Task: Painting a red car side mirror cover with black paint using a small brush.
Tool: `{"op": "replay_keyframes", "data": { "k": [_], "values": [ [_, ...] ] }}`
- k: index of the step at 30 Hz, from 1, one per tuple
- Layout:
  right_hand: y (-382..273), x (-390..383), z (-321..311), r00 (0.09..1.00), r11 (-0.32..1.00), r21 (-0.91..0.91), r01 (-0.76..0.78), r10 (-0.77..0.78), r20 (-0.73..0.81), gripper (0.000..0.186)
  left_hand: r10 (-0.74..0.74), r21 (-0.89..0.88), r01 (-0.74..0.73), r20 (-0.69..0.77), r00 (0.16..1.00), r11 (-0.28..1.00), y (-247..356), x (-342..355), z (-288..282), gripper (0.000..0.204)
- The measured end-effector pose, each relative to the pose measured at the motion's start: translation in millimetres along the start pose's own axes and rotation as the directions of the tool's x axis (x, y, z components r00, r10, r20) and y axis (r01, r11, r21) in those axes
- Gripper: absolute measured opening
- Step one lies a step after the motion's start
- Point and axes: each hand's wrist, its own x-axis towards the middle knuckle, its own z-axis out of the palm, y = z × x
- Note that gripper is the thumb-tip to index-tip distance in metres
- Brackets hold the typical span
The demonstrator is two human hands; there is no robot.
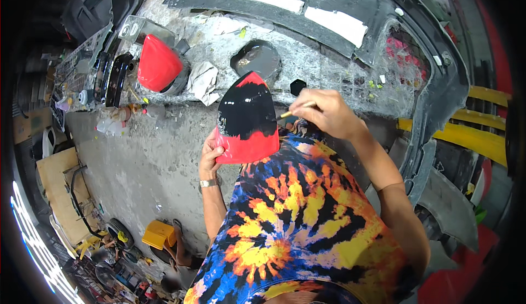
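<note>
My left hand (209,151) grips the lower left edge of a red curved shell (244,149), which looks like a car mirror cover. Wet, glossy black coating (245,111) spreads over its middle and upper part; red shows at the tip and along the bottom. In my right hand (327,112) is a brush (298,109) with a light wooden handle, pinched between the fingers. Its dark bristle end is at the right edge of the black area. Just beyond the brush sits a small black hexagonal cup (298,87).
A similar red shell (158,65) stands on the stained worktable (219,40) beside crumpled paper (203,82). Behind my work lies a round dark dish (256,60). A large dark bumper (263,9) curves around the far and right sides. Another person (183,257) is low at the left, by a yellow box (158,234).
</note>
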Motion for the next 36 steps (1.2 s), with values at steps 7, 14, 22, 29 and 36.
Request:
{"op": "replay_keyframes", "data": {
  "k": [7, 14, 22, 29, 36],
  "values": [
    [24.0, 52.1, -9.4, 0.981, 0.994, -0.062, 0.094, -0.103, -0.165, 0.010, -0.014, 0.023, 0.013, 0.066, 0.998, 1.000, 4.9, -0.2, -2.6, 0.080],
    [1.5, 38.9, -5.0, 0.979, 0.992, -0.020, 0.126, -0.127, -0.162, 0.013, -0.007, 0.003, 0.007, 0.053, 0.999, 1.000, 5.0, -7.6, -0.2, 0.081],
    [-8.6, -6.2, -6.1, 1.000, 0.999, 0.032, -0.002, 0.001, 0.012, 0.010, 0.005, -0.015, -0.004, 0.054, 0.999, 1.000, 2.8, -7.0, -1.7, 0.082],
    [7.5, 35.8, -12.7, 0.993, 0.995, -0.088, 0.043, -0.053, -0.105, 0.012, -0.027, 0.000, 0.027, 0.087, 0.996, 1.000, 3.6, -5.6, -2.1, 0.081],
    [-2.9, 46.4, -13.4, 0.956, 0.992, 0.128, -0.005, 0.042, -0.289, 0.014, -0.042, 0.056, 0.038, 0.061, 0.997, 0.998, 6.3, -10.7, -3.5, 0.082]
  ]
}}
